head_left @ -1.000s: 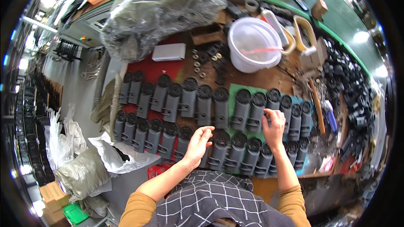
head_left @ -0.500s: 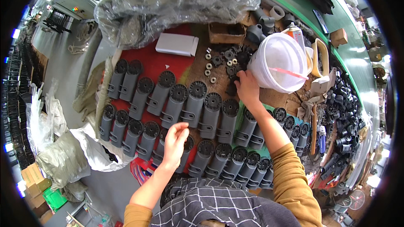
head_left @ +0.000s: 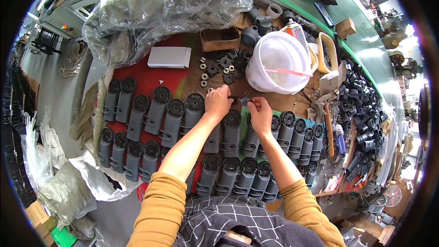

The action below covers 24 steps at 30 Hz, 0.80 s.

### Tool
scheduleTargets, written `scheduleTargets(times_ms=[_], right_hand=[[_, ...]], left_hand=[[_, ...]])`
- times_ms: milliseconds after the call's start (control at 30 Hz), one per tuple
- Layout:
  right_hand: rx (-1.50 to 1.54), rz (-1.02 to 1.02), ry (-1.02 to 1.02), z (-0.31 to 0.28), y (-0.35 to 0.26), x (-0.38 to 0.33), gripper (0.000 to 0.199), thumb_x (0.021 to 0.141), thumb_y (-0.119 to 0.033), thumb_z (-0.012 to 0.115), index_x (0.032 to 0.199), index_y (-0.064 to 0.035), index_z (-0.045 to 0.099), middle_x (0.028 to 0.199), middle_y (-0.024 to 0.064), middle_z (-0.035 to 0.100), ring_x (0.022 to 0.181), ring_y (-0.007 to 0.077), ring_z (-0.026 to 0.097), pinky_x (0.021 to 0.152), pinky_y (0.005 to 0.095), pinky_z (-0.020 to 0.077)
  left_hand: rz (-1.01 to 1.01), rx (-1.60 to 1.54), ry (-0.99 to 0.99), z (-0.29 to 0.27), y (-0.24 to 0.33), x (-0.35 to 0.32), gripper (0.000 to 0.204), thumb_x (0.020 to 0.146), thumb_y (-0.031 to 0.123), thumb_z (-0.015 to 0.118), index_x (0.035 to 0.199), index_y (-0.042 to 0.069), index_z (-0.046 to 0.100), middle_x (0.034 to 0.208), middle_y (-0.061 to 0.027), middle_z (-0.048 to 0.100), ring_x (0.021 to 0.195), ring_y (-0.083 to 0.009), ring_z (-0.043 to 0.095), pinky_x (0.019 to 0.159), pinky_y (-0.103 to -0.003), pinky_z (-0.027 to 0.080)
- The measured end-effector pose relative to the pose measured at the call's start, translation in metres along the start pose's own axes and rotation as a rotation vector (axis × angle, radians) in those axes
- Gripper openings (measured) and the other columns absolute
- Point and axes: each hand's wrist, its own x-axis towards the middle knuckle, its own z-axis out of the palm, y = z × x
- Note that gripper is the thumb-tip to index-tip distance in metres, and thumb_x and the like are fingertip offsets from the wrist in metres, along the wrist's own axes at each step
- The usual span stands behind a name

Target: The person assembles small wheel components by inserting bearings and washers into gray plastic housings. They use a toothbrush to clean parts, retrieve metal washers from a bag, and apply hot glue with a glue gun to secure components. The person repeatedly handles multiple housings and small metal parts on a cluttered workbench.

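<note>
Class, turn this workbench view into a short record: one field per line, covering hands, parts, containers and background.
Left hand: fingertips close to a metal ring; grip unclear
Right hand: fingertips at a small dark part
Grey parts: two rows, round black ends
Bucket: white, beyond the right hand
White box: on red surface
Background: plastic-wrapped bundle

Workshop: rows of grey tubular plastic parts [head_left: 231, 138] beside the fingers [head_left: 260, 104]; black plastic fittings [head_left: 362, 131] heaped well right of them.
</note>
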Motion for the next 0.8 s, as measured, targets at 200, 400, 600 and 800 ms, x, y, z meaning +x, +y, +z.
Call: scheduleTargets(times_ms=[200,400,600,800], right_hand=[[0.752,0.240,-0.165,-0.007,-0.042,-0.047,0.011,0.093,-0.011,0.064,0.098,-0.0044,0.057,0.091,0.0009,0.061,0.086,0.0099,0.058,0.083,0.0301,0.0530],[0.390,-0.067,-0.215,-0.028,-0.060,-0.078,0.013,0.090,-0.005,0.066,0.100,-0.0003,0.061,0.092,0.0068,0.069,0.083,0.0104,0.064,0.076,0.0266,0.0539],[-0.065,-0.417,-0.094,-0.050,-0.078,-0.105,0.022,0.083,-0.007,0.072,0.103,-0.0018,0.067,0.091,0.0113,0.071,0.083,0.0205,0.069,0.075,0.0311,0.0540],[-0.234,-0.695,0.078,-0.050,-0.083,-0.118,0.023,0.079,-0.003,0.072,0.102,-0.0030,0.069,0.100,0.0133,0.069,0.090,0.0288,0.067,0.080,0.0351,0.0534]], left_hand=[[-0.257,-0.879,-0.068,-0.035,0.031,-0.052,0.025,0.091,0.011,0.064,0.113,-0.002,0.063,0.092,-0.0095,0.071,0.078,-0.0135,0.067,0.070,-0.029,0.055],[-0.127,-0.812,-0.099,-0.082,0.061,-0.109,0.030,0.093,0.017,0.066,0.114,-0.004,0.064,0.100,-0.0068,0.069,0.087,-0.0108,0.065,0.080,-0.026,0.054],[-0.108,-0.858,-0.173,-0.098,0.077,-0.129,0.032,0.083,0.015,0.077,0.107,-0.003,0.067,0.095,-0.0070,0.071,0.085,-0.0108,0.067,0.077,-0.026,0.055],[-0.049,-0.702,-0.189,-0.091,0.076,-0.134,0.022,0.085,0.007,0.073,0.106,0.000,0.070,0.095,-0.0035,0.071,0.084,-0.0074,0.065,0.078,-0.024,0.054]])
